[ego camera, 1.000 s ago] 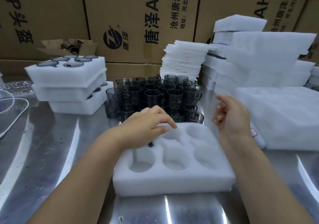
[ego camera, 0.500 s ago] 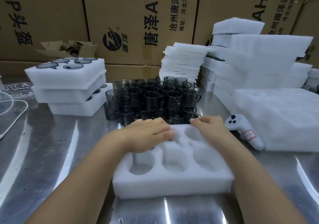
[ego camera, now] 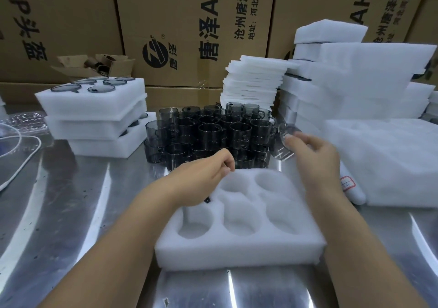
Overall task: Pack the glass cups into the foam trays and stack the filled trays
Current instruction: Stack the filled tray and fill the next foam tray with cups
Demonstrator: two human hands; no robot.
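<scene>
With a stack of filled trays (ego camera: 94, 108) set at the left, all six pockets of the foam tray (ego camera: 237, 250) are judged unfilled, one blurred glass cup (ego camera: 285, 141) is pinched by the right hand (ego camera: 312, 158) just beyond it, whether anything is gripped by the curled left hand (ego camera: 203, 177) cannot be told, and many loose cups (ego camera: 211, 132) are left behind the tray.

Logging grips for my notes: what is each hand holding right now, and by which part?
Right hand pinches a glass cup by its side wall, though blurred; left hand, curled over the foam tray, holds nothing visible.
</scene>
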